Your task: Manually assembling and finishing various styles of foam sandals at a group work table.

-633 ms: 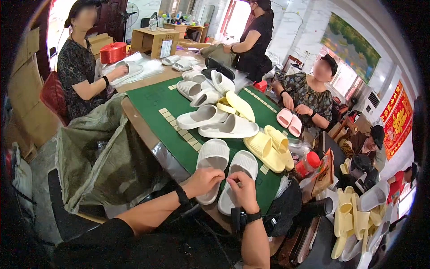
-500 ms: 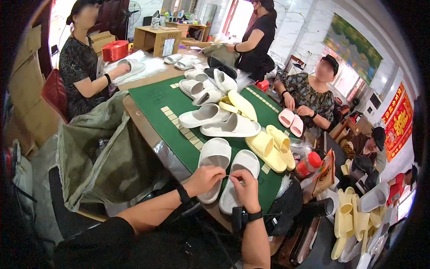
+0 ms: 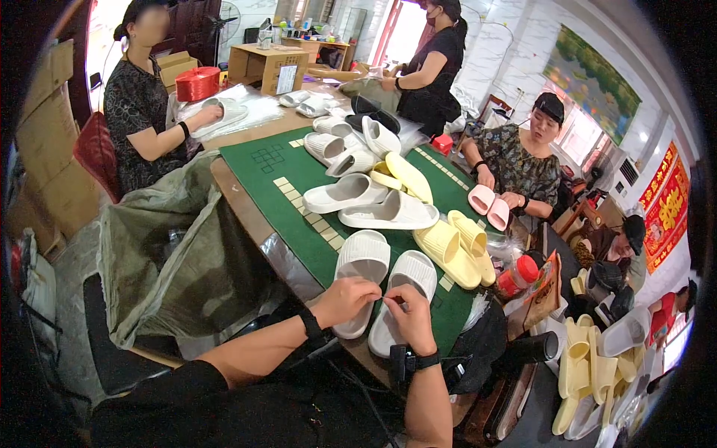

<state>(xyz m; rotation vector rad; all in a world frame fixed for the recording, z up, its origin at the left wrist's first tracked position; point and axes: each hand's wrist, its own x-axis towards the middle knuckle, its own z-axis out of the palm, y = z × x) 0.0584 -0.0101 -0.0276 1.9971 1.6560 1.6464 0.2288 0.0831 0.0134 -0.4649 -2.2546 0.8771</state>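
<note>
Left hand (image 3: 345, 299) and right hand (image 3: 409, 316) pinch thin pale strand (image 3: 382, 297) between them, above light-grey slippers (image 3: 363, 252) on green-topped table (image 3: 251, 158); grip barely changes from moment earlier, slippers unmoved, strand work apparently unfinished.

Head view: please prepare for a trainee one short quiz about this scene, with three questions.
1. True or false: the left hand and right hand nearly meet over the pale slippers.
2. The jar has a lid of which colour? A yellow, B red, C white.
3. Fill in: right of the green mat, a seated co-worker has hands by ____ slippers.

Key: 1 true; 2 B; 3 pink.
</note>
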